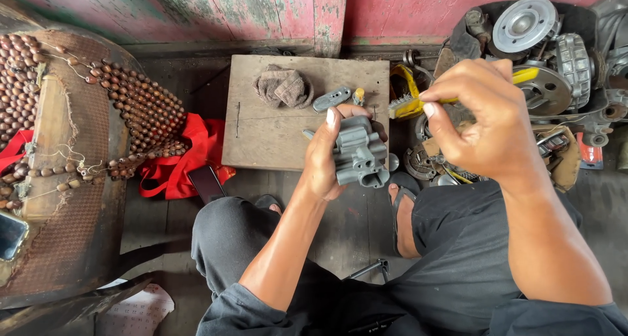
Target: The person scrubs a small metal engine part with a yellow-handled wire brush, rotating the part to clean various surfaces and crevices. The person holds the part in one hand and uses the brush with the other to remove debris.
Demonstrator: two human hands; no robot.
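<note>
left hand (327,156) wraps a grey metal casting (358,154); at its 2 o'clock, right hand (481,123) pinches a yellow brush (409,104).

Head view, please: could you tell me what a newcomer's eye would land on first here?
First the two hands at centre: the left hand holds a grey cast metal part above a wooden board, while the right hand grips a yellow-handled brush. Next, the pile of metal engine parts at upper right against the pink wall. At left, a brown beaded seat cover lies over a red cloth.
</note>
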